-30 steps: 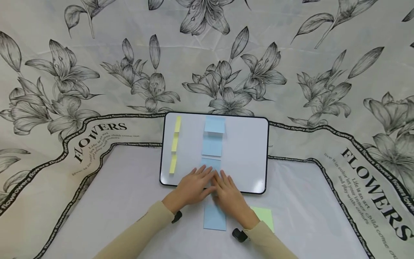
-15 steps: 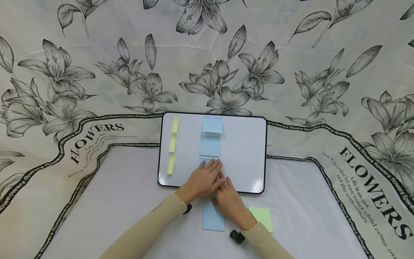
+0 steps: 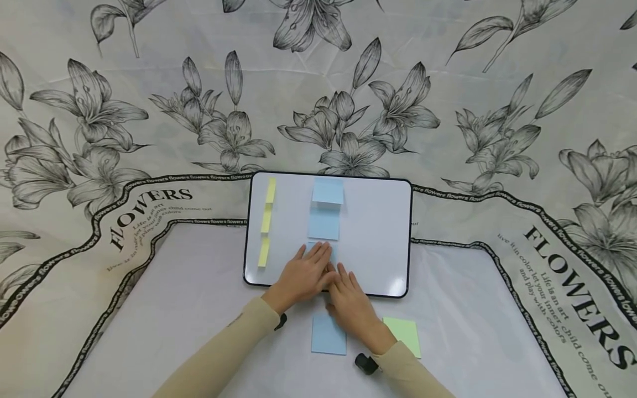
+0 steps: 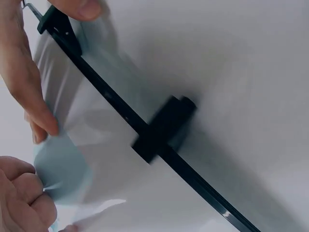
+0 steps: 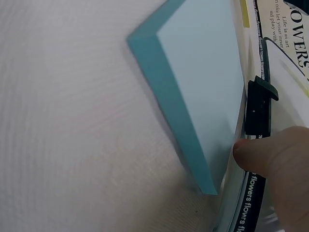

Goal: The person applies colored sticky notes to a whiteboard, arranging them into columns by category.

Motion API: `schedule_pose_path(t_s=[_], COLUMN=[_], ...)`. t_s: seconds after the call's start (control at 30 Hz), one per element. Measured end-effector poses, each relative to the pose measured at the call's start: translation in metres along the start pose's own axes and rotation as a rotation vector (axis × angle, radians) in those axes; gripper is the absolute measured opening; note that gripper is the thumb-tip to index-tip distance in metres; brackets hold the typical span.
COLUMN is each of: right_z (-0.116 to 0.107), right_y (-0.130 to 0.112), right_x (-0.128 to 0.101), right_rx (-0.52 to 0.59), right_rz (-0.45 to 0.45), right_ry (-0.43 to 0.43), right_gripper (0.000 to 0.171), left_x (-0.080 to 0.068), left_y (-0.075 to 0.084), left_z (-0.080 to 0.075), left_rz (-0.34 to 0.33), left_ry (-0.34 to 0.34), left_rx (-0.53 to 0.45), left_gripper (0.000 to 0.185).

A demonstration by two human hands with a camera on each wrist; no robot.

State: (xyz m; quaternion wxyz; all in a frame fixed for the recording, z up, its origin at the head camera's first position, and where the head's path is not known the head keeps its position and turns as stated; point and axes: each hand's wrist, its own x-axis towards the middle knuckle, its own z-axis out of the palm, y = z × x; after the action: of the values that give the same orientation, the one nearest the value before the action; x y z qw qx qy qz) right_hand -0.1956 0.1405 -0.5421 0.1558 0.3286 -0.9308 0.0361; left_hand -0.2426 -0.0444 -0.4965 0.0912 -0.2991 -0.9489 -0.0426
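My left hand [image 3: 302,275], its fingers extended, presses on a blue sticky note [image 3: 318,246] low on the whiteboard [image 3: 375,237] and covers most of that note. Close against it, my right hand [image 3: 352,304] lies over the board's lower edge, fingers pointing up the board. In the left wrist view, part of the blue note [image 4: 65,169] shows between the fingers. Below the board lies a thick pad of blue sticky notes [image 3: 328,335], right beside my right hand; the right wrist view shows the pad [image 5: 203,72] close up.
Two more blue notes [image 3: 324,222] stand above in the same column. Several narrow yellow notes [image 3: 266,218] run down the board's left side. A green pad [image 3: 404,334] lies partly behind my right wrist. Black clips [image 4: 164,128] sit on the board's frame.
Over the last second my left hand slides up and right across the note, then back a little to the left. My right hand shifts slightly downward and stays near the board's lower edge.
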Motion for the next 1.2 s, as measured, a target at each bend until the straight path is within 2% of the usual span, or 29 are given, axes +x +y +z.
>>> schedule_pose_path(t_s=[0.3, 0.5, 0.67, 0.97, 1.1, 1.2], right_z=[0.001, 0.001, 0.002, 0.006, 0.008, 0.010], right_y=[-0.001, -0.002, -0.002, -0.001, -0.002, -0.001], right_x=[0.002, 0.004, 0.003, -0.001, -0.002, -0.002], right_rx=[0.014, 0.027, 0.016, 0.017, 0.014, 0.002], right_rz=[0.020, 0.021, 0.027, 0.006, 0.009, -0.003], right_ry=[-0.026, -0.033, -0.020, 0.036, 0.066, 0.088], right_gripper=[0.091, 0.092, 0.091, 0.086, 0.083, 0.085], left_x=[-0.012, -0.018, -0.014, 0.005, 0.010, 0.009], left_y=[-0.015, -0.018, -0.013, 0.009, 0.016, 0.015], left_z=[-0.007, -0.010, -0.009, -0.008, -0.008, -0.007], left_rz=[-0.047, -0.061, -0.058, 0.040, 0.046, 0.025], left_ry=[0.001, 0.033, 0.048, 0.019, 0.022, -0.010], left_rx=[0.036, 0.039, 0.047, 0.036, 0.035, 0.050], left_gripper=[0.071, 0.072, 0.070, 0.068, 0.067, 0.068])
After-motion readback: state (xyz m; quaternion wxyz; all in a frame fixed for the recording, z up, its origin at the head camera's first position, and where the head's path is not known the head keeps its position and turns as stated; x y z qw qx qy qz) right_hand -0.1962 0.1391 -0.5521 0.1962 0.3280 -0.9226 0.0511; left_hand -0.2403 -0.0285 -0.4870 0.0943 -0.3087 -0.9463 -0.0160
